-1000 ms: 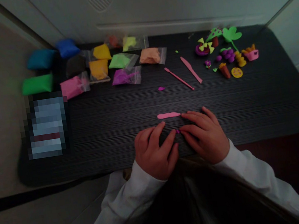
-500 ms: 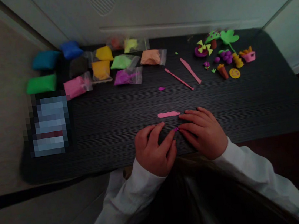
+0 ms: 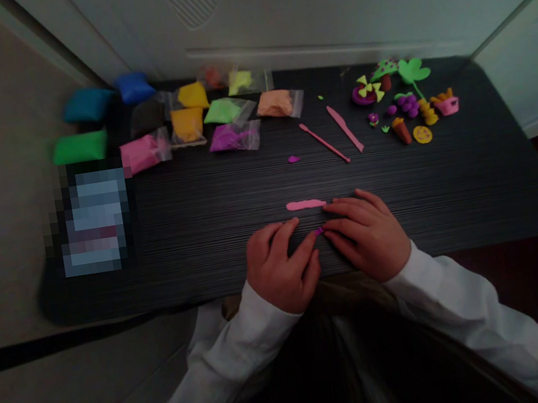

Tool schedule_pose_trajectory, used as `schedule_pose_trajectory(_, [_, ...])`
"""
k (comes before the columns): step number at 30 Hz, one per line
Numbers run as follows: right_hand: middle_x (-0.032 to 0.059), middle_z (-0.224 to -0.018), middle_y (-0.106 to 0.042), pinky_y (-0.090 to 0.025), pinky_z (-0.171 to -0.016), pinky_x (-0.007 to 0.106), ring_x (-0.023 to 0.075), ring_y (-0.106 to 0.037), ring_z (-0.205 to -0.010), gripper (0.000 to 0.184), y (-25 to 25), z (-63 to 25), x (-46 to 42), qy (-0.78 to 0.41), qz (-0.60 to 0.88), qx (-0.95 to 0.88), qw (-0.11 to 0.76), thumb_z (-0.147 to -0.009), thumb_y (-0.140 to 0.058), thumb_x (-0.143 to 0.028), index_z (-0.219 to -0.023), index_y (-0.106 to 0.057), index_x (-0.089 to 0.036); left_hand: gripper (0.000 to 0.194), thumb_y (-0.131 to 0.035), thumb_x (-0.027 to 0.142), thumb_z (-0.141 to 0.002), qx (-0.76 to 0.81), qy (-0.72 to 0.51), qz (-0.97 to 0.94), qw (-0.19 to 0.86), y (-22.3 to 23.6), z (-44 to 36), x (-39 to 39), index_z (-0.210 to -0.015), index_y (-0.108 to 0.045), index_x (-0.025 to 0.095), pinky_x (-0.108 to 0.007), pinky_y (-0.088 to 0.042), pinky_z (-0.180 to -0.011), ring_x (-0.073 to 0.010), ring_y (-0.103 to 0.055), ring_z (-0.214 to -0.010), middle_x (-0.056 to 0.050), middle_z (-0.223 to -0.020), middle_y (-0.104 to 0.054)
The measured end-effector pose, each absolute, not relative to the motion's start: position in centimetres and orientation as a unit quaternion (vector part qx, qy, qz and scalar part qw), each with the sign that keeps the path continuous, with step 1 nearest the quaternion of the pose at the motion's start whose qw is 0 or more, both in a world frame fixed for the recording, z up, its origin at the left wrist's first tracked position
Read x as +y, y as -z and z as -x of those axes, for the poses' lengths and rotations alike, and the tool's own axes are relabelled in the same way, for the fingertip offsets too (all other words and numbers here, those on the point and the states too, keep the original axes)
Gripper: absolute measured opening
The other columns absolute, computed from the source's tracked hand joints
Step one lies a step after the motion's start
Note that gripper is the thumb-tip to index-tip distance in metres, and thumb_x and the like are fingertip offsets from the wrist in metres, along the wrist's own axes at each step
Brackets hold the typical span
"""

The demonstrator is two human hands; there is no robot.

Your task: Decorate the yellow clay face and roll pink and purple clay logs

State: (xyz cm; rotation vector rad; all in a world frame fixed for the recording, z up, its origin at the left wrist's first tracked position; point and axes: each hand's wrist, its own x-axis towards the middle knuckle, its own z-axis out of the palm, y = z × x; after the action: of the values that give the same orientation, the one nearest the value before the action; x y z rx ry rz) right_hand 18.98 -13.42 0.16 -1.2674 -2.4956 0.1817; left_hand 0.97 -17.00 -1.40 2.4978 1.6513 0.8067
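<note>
Between the fingertips of both hands, near the table's front edge, is a small piece of purple clay (image 3: 319, 230). My left hand (image 3: 281, 267) pinches its left end with thumb and index finger, the other fingers bent over the tabletop. On the other end, the fingertips of my right hand (image 3: 371, 235) close in, with the remaining fingers stretched forward. Just beyond the hands lies a flat pink clay strip (image 3: 306, 205), its right end close to my right fingertips. Farther off sits a loose purple clay bit (image 3: 293, 159).
Bagged clay in several colours, including a pink pack (image 3: 143, 153), stands at the back left. A blurred-out flat device (image 3: 94, 221) lies at the left. A pink clay knife (image 3: 345, 128) and thin pink stick tool (image 3: 324, 143) lie centre right, beside small clay figures (image 3: 406, 103).
The whole view has shifted slightly. Both hands keep nearly the same pose around the purple clay, which looks slightly more tilted between the fingertips.
</note>
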Motion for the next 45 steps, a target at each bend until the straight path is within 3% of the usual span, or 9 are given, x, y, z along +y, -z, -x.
schedule_pose_trajectory(7, [0.0033,-0.107,-0.058,-0.031,-0.097,0.04,0.0161,-0.05,-0.103,0.014,-0.6,-18.8,-13.4,-0.112,0.449,-0.864,0.201,-0.077,-0.049,-0.025,-0.086,-0.06,-0.021,0.033,-0.057,0.029,-0.07,0.541,-0.29,-0.787,0.063,1.2,-0.9,-16.6,-0.101,-0.059,0.021,-0.041,-0.037,-0.089,-0.0228,-0.042,-0.103,-0.007,-0.111,-0.054])
schedule_pose_trajectory(15, [0.0062,-0.103,-0.059,-0.043,-0.086,0.035,0.0162,-0.054,-0.097,0.011,-2.0,-18.3,-14.4,-0.24,0.465,-0.814,0.252,-0.076,-0.05,-0.023,-0.082,-0.059,-0.019,0.016,-0.061,0.026,-0.068,0.517,-0.369,-0.767,0.09,0.5,-0.8,-16.4,-0.083,-0.064,0.022,-0.036,-0.041,-0.083,-0.0178,-0.046,-0.094,-0.003,-0.094,-0.061])
schedule_pose_trajectory(23, [0.0061,-0.103,-0.058,-0.042,-0.087,0.03,0.0141,-0.053,-0.099,0.013,-2.8,-18.3,-14.9,-0.3,0.473,-0.79,0.249,-0.075,-0.052,-0.022,-0.085,-0.059,-0.018,0.011,-0.062,0.021,-0.068,0.508,-0.398,-0.75,0.149,-0.2,-0.8,-16.7,-0.078,-0.065,0.021,-0.034,-0.042,-0.082,-0.0159,-0.049,-0.09,-0.002,-0.086,-0.063])
schedule_pose_trajectory(28, [0.0063,-0.106,-0.057,-0.043,-0.087,0.035,0.0165,-0.052,-0.1,0.021,-2.7,-18.3,-15.3,-0.315,0.47,-0.778,0.273,-0.071,-0.058,-0.03,-0.09,-0.057,-0.02,0.009,-0.06,0.02,-0.069,0.518,-0.405,-0.72,0.221,-0.7,-0.7,-16.7,-0.077,-0.064,0.019,-0.031,-0.042,-0.081,-0.0133,-0.052,-0.086,-0.002,-0.084,-0.062])
schedule_pose_trajectory(34, [0.0051,-0.103,-0.059,-0.043,-0.086,0.033,0.0151,-0.054,-0.098,0.011,-2.3,-18.2,-15.7,-0.317,0.472,-0.767,0.297,-0.075,-0.054,-0.025,-0.083,-0.059,-0.02,0.009,-0.06,0.021,-0.069,0.518,-0.404,-0.715,0.24,-0.9,-0.8,-16.9,-0.076,-0.063,0.019,-0.032,-0.042,-0.082,-0.0135,-0.052,-0.086,-0.001,-0.084,-0.062])
schedule_pose_trajectory(45, [0.0038,-0.104,-0.059,-0.037,-0.092,0.038,0.0149,-0.052,-0.098,0.009,-2.1,-18.6,-15.7,-0.329,0.491,-0.749,0.299,-0.074,-0.055,-0.025,-0.081,-0.058,-0.021,0.007,-0.058,0.02,-0.069,0.529,-0.394,-0.702,0.27,-0.8,-0.8,-16.8,-0.076,-0.062,0.019,-0.034,-0.04,-0.084,-0.0136,-0.052,-0.087,-0.001,-0.083,-0.061])
